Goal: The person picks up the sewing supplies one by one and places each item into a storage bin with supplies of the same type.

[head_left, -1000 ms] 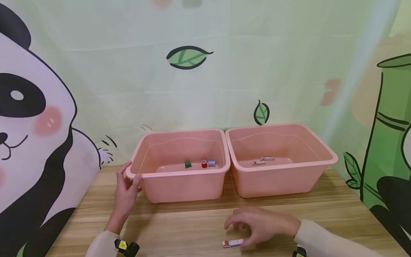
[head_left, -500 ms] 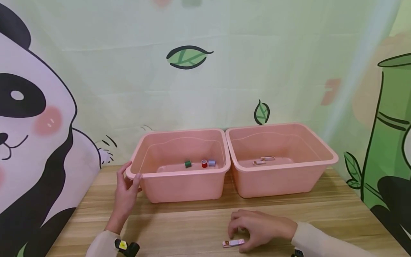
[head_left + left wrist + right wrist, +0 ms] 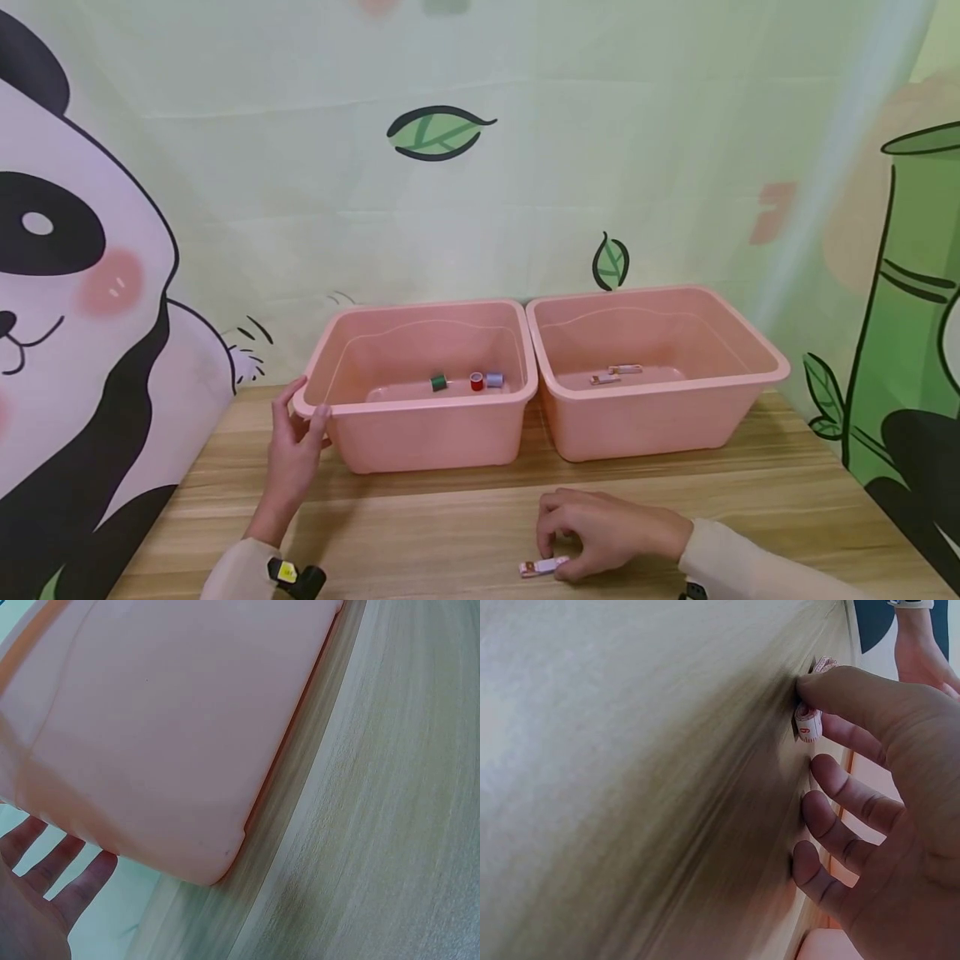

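Note:
In the head view my right hand [image 3: 600, 533] pinches a small rolled measuring tape [image 3: 534, 569] at its right end, between thumb and index finger, on the tabletop. The right wrist view shows the tape [image 3: 808, 726] as white with red markings, partly hidden by the thumb; the other fingers are bent above the wood. My left hand [image 3: 292, 458] grips the left front corner of the left pink bin [image 3: 427, 437]. Inside that bin lie a green thread spool [image 3: 438, 382], a red one [image 3: 476, 382] and a lavender one [image 3: 494, 380].
A second pink bin [image 3: 652, 423] stands beside the first, holding two small whitish items [image 3: 625, 369] like the tape. Both bins sit at the back of the wooden table [image 3: 420, 533], against a printed cloth backdrop [image 3: 300, 167].
My right hand has shifted slightly, and its index finger has come down to meet the tape opposite the thumb. The left hand and the bins look unmoved.

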Demonstrator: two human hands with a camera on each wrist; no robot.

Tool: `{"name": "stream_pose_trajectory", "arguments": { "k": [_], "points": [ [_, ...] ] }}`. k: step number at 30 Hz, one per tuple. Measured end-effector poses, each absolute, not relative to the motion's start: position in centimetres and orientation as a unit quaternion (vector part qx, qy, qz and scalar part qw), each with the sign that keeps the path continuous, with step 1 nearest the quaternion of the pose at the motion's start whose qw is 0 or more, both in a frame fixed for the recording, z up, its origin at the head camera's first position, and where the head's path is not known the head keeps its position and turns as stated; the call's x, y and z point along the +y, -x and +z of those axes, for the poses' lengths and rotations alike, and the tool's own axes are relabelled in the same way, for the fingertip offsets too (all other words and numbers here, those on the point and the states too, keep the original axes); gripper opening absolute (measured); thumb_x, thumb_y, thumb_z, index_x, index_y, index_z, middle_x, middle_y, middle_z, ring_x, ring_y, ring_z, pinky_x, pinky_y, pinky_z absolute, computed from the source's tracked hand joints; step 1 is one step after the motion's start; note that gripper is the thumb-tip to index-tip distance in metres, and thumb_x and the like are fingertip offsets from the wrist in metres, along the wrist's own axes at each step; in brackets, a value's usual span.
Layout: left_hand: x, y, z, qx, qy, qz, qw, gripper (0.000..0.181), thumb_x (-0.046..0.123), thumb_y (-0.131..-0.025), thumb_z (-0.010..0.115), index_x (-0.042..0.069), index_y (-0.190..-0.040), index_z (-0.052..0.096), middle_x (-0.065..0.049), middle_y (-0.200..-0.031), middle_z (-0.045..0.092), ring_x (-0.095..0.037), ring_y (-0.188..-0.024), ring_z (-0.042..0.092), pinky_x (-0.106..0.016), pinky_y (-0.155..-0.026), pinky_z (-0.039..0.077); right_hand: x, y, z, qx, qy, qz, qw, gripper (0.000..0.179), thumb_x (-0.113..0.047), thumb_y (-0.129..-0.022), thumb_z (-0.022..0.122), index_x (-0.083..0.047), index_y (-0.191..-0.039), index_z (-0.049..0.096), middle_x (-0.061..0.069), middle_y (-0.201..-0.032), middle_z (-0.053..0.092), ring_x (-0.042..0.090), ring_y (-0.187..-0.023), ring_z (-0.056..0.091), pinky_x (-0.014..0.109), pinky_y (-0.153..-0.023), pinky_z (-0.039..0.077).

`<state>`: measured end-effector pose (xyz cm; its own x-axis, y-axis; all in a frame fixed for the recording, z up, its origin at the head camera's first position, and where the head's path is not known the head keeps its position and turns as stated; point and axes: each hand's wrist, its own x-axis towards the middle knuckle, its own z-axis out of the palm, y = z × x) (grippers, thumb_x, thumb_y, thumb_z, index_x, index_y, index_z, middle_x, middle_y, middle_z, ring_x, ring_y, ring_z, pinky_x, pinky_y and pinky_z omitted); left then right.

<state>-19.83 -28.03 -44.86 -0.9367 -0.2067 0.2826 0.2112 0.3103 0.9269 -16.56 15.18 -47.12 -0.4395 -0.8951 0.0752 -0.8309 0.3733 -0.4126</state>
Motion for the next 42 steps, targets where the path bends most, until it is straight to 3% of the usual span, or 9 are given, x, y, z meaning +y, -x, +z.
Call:
{"name": "stream_pose_trajectory", "arguments": {
  "k": [33,38,42],
  "points": [
    [-28.0,19.8,-44.6,-0.789,0.008,-0.589,0.176,0.062,0.030,-0.109,0.052,0.031,-0.160,0.019,-0.015,-0.164,0.032,-0.040,-0.134,0.050,-0.018,-0.080,0.056,15.1,16.9,-47.1,0.824,0.512,-0.216,0.109,0.014,-0.022,-0.084,0.082,-0.029,-0.089,0.070,-0.016,-0.090,0.054,-0.002,-0.079,0.049,0.011,-0.067,0.041],
    [-28.1,19.8,-44.7,-0.790,0.010,-0.589,0.172,0.063,0.032,-0.108,0.053,0.032,-0.161,0.018,-0.013,-0.165,0.031,-0.039,-0.135,0.050,-0.023,-0.082,0.058,15.1,17.1,-46.6,0.820,0.514,-0.222,0.120,0.014,-0.021,-0.085,0.081,-0.027,-0.091,0.070,-0.014,-0.092,0.056,-0.002,-0.079,0.051,0.012,-0.066,0.043],
    [-28.2,19.8,-44.8,-0.794,0.008,-0.584,0.169,0.064,0.036,-0.108,0.053,0.034,-0.161,0.016,-0.011,-0.166,0.029,-0.038,-0.137,0.049,-0.034,-0.088,0.059,15.1,17.1,-46.1,0.819,0.512,-0.228,0.123,0.015,-0.019,-0.085,0.080,-0.027,-0.090,0.068,-0.014,-0.092,0.055,-0.003,-0.078,0.053,0.012,-0.066,0.044]
  ]
}}
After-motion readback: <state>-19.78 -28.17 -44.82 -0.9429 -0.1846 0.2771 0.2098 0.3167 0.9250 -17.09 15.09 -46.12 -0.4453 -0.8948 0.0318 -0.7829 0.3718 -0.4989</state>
